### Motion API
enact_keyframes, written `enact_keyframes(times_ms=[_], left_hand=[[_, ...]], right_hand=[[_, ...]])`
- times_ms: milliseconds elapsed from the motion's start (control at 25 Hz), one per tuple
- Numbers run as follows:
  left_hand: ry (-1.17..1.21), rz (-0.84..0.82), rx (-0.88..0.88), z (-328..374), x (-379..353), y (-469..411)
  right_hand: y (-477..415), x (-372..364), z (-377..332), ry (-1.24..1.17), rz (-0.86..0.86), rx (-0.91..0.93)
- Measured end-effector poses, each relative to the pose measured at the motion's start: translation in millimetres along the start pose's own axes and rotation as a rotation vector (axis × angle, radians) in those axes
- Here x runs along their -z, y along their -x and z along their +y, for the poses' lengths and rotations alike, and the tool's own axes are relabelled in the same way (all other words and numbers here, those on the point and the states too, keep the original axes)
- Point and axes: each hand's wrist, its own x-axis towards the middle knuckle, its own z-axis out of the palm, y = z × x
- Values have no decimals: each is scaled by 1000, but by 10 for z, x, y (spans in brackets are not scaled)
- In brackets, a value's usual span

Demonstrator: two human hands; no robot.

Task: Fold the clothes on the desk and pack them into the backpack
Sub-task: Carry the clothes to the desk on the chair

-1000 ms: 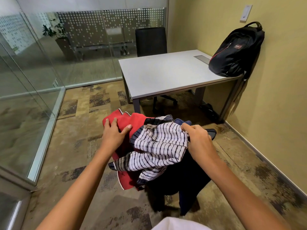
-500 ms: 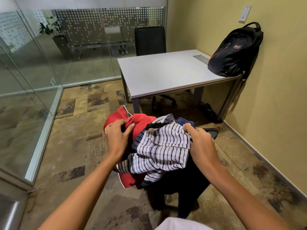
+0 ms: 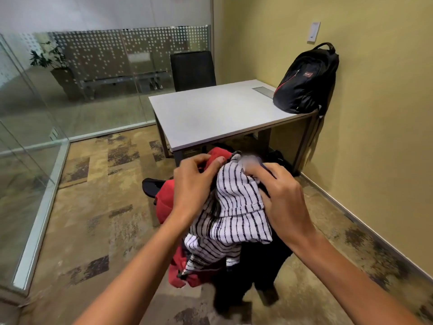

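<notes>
The striped garment (image 3: 236,207) tops a loose bundle with a red garment (image 3: 165,198) and a dark garment (image 3: 264,266), held in the air short of the white desk (image 3: 210,113). The left hand (image 3: 194,186) grips the red cloth and the right hand (image 3: 283,200) pinches the stripes. The dangling dark piece may slip to the carpet (image 3: 93,219), as neither hand plainly holds it; the black backpack (image 3: 304,78) sits on the desk's far corner

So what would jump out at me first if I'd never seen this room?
First, the striped shirt bunched up in the foreground between the left hand, which grips a red garment, and the right hand, which pinches the shirt. Beyond them, a black backpack leans on the yellow wall at the far right corner of a white desk.
</notes>
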Motion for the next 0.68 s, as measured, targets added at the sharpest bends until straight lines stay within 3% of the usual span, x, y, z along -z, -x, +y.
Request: enact_keyframes(times_ms=[200,320,480,600,680], left_hand=[[-108,-316,81,103,-99,227],[-274,-191,-102,-181,-212,368],[-269,-115,-326,-417,-227,488],[-298,-97,-373,-517,-134,515],[-315,-91,-364,-598,-91,484]], right_hand=[[33,-46,69,-57,-12,29],[41,-77,135,-115,-156,-3],[-222,-97,310,53,-371,240],[-472,-347,436,-48,-654,196],[-431,-538,517,-119,-697,145]])
